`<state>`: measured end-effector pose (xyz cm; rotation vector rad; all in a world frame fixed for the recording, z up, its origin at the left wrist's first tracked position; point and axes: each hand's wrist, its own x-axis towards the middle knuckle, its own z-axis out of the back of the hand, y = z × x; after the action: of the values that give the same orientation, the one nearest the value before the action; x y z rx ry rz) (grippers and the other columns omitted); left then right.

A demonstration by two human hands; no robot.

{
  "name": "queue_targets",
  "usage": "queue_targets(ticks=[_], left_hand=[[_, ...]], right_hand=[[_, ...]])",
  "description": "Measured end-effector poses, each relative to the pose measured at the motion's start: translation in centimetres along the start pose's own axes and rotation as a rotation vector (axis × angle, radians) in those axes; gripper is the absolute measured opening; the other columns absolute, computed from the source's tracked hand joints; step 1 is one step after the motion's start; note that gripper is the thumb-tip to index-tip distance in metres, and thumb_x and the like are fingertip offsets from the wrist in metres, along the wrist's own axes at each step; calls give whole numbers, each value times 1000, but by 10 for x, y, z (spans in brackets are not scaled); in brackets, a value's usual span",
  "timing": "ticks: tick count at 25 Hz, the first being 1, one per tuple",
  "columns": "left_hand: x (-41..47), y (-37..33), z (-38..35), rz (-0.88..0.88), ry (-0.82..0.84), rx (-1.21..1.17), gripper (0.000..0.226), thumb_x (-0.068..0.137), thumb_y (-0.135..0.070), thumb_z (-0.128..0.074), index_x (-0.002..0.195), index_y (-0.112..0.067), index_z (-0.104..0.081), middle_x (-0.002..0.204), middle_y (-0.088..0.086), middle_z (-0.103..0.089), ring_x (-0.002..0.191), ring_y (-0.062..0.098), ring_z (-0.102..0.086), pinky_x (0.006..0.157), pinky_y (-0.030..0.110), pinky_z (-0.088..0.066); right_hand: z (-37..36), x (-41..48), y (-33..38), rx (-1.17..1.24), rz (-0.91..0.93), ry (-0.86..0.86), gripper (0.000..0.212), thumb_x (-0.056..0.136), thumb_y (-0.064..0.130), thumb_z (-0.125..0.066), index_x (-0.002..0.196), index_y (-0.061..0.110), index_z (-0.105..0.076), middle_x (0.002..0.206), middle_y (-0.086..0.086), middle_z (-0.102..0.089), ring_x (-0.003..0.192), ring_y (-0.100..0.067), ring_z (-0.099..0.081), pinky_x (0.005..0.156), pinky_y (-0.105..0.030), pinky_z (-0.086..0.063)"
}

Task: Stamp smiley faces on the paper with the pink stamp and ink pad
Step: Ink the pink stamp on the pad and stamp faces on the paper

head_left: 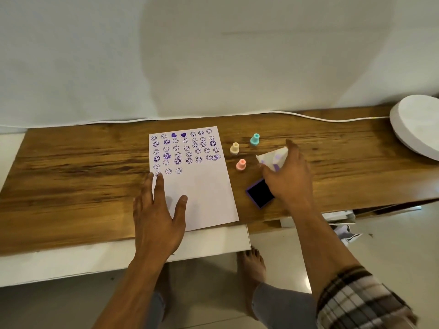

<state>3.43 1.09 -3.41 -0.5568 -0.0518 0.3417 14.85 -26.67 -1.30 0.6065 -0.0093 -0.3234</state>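
The pink stamp [240, 165] stands at ten o'clock of the right hand [291, 176], which pinches a white lid [273, 157]; the left hand [158, 210] lies spread on the paper [202, 186].

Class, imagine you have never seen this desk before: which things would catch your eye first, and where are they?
Most striking is the white paper at the middle of the wooden table, its upper half filled with purple smiley prints, with the left hand flat on its lower left corner. To its right stand three small stamps, the pink stamp nearest, and the right hand holds a white lid above the open dark ink pad.
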Motion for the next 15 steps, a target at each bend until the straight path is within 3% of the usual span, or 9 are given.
queue_targets(ticks=[6,8,10,12,15], left_hand=[[2,2,8,10,-49,-31,82,95,-64,-38,161,-17,-24,172,9,-19,158,31,-17,127,53,-18],[3,1,8,10,-42,-39,82,96,-63,-39,161,-16,-25,171,9,-20,158,31,-18,127,54,-20],[2,-2,9,10,-42,-54,81,96,-62,-41,160,-15,-27,170,10,-23,157,32,-21,126,53,-21],[0,-5,10,12,-56,-84,78,95,-59,-46,158,-15,-34,166,11,-32,153,33,-27,123,51,-25],[-3,-11,11,-11,-82,-173,66,92,-51,-53,148,-17,-49,153,9,-50,141,31,-44,113,45,-38]], right_hand=[[-27,36,-5,-210,-12,119,99,84,57,-75,159,26,-18,160,-10,-39,145,-37,-38,110,-60,-43],[-29,36,-7,-234,8,86,95,85,58,-73,158,27,-20,161,-10,-38,146,-37,-36,111,-60,-41],[-29,33,-3,-185,81,-26,83,86,57,-72,152,32,-29,157,-8,-42,142,-34,-40,108,-56,-45],[-30,22,8,-107,208,-86,64,86,54,-71,141,38,-42,145,-4,-54,129,-29,-53,95,-49,-52],[-40,6,18,-195,413,25,36,94,45,-66,128,34,-60,127,0,-69,108,-20,-60,83,-40,-52]])
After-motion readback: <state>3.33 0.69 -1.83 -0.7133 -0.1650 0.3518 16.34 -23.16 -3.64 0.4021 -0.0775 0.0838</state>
